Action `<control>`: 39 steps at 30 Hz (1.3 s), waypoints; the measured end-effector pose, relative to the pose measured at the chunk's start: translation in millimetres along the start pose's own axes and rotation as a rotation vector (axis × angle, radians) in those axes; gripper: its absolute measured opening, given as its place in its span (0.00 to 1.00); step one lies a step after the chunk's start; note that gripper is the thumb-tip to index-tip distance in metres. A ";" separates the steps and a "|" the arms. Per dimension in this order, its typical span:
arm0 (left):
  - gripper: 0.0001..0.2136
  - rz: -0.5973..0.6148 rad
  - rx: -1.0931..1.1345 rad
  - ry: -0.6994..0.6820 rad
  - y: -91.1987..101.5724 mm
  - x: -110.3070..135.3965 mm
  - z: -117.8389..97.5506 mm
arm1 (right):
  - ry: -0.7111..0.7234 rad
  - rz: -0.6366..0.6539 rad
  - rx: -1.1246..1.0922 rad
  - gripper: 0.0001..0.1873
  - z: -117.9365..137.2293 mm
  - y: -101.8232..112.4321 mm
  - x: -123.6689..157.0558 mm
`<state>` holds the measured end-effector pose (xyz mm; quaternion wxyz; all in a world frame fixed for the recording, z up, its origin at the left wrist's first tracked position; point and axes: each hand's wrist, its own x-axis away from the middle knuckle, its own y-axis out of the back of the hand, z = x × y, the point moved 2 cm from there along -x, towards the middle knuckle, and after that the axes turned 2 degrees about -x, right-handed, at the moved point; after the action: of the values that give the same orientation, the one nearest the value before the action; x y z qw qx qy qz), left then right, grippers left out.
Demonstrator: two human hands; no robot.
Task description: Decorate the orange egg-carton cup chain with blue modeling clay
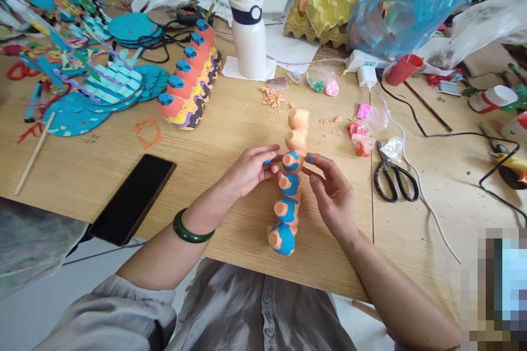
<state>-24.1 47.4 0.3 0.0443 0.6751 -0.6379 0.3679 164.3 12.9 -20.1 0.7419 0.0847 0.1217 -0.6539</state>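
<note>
A strip of orange egg-carton cups (291, 213) lies lengthwise in front of me. Its nearer cups carry blue modelling clay around their raised orange knobs; the two farthest cups (297, 140) are plain orange. From the left, my left hand (251, 170) has its fingers against the strip beside the third cup from the far end. My right hand (331, 192) bends its fingertips to the opposite side of that same cup. Small blue spots show at the fingers of both hands; whether these are clay bits cannot be made out.
A finished-looking painted carton strip (191, 79), a white bottle (250, 33) and stacked egg trays (329, 8) stand behind. Black-handled scissors (395, 175) and a white cable (411, 167) lie right. A phone (134, 197) and blue paper discs (76, 114) lie left, orange scraps (272, 97) ahead.
</note>
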 end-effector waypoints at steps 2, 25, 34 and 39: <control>0.09 0.032 0.048 0.035 -1.6 -0.3 1.1 | 0.038 0.021 0.025 0.17 3.9 -1.0 0.9; 0.14 0.306 0.118 0.001 -2.4 -4.4 11.9 | 0.334 0.054 0.377 0.28 10.5 -5.2 3.0; 0.14 0.308 0.112 -0.014 -5.9 -0.2 11.7 | 0.420 0.119 0.549 0.33 13.8 -2.7 4.5; 0.15 0.309 0.120 -0.051 -5.5 -0.1 12.5 | 0.435 0.167 0.626 0.38 13.6 -3.5 8.1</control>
<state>-13.7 41.8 -6.6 -0.0694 0.5793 -0.7119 0.3908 162.8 0.9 -9.3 0.6878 0.4532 0.0635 -0.5635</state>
